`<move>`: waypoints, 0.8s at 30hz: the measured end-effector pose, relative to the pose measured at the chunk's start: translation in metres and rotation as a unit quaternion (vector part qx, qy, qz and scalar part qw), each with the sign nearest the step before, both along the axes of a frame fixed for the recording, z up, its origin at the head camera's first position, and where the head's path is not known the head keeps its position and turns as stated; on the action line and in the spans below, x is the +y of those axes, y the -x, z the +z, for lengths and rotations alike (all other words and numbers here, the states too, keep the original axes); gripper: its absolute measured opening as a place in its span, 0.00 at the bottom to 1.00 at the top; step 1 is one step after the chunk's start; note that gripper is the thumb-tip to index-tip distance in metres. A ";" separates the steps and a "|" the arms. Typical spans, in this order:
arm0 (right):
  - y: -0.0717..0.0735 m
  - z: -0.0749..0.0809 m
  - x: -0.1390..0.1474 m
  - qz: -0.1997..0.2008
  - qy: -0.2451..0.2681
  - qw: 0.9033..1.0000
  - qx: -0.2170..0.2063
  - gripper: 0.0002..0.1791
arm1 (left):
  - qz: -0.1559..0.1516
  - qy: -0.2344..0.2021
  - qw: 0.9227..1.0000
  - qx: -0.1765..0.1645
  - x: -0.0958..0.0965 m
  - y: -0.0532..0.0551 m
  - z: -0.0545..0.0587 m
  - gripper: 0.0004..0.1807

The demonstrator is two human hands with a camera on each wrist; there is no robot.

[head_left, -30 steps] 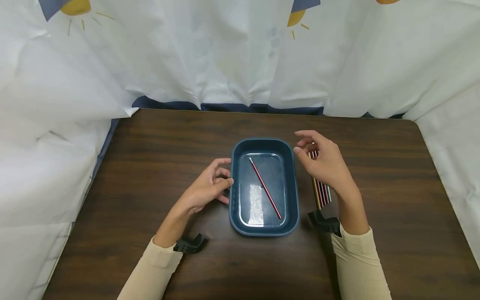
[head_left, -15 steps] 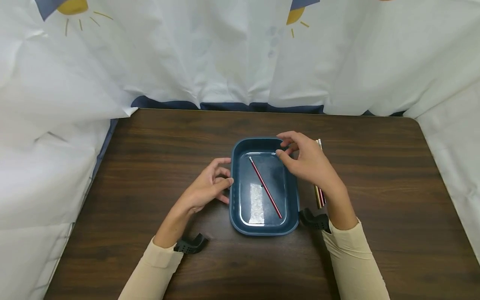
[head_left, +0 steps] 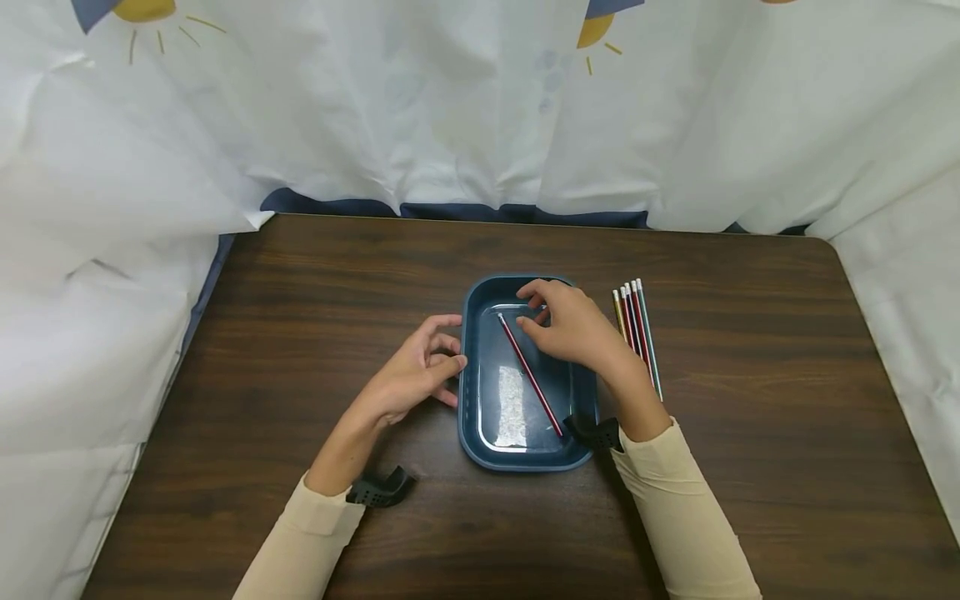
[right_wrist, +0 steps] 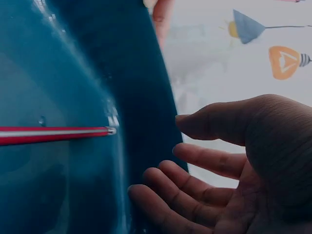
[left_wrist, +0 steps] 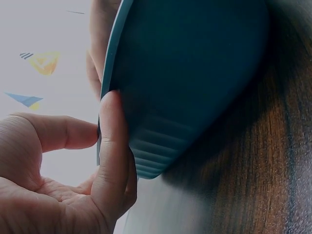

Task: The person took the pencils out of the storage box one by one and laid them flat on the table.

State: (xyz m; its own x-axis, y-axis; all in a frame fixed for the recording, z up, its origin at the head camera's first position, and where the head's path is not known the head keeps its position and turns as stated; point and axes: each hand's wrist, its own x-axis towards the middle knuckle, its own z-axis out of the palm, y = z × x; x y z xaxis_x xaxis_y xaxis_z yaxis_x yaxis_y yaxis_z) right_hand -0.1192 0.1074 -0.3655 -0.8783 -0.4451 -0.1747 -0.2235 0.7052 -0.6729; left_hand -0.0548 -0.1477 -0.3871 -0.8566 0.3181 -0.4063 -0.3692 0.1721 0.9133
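A blue plastic tray (head_left: 480,460) rests on the table, with one red striped pencil (head_left: 528,375) lying diagonally on its floor. At the tray's left side, my left hand (head_left: 412,375) pinches the rim; the left wrist view has the thumb (left_wrist: 73,132) and index finger (left_wrist: 111,146) on either side of it. My right hand (head_left: 566,325) hovers over the tray's far right part, holding nothing. Its fingers are spread and loosely bent in the right wrist view, near the tip of the pencil (right_wrist: 58,132) but apart from it.
Right of the tray, several striped pencils (head_left: 637,325) lie side by side on the dark wooden table (head_left: 750,375), partly hidden by my right forearm. A white curtain (head_left: 465,108) hangs along the table's back edge and sides.
My right hand has moved left from above the row of pencils to over the tray, uncovering the far ends of the row. The left hand, tray and pencil inside it stay put.
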 end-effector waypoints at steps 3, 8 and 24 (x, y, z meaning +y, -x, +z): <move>0.002 -0.004 -0.005 0.008 -0.010 1.000 -0.003 0.25 | 0.001 -0.001 1.000 0.003 -0.001 0.000 -0.001 0.36; 0.000 -0.007 -0.016 0.023 -0.036 0.998 -0.035 0.26 | 0.006 0.001 1.000 0.004 -0.004 -0.002 -0.001 0.36; -0.009 -0.015 -0.022 0.046 -0.130 0.988 -0.072 0.25 | 0.000 -0.014 1.000 0.006 0.002 0.002 -0.005 0.36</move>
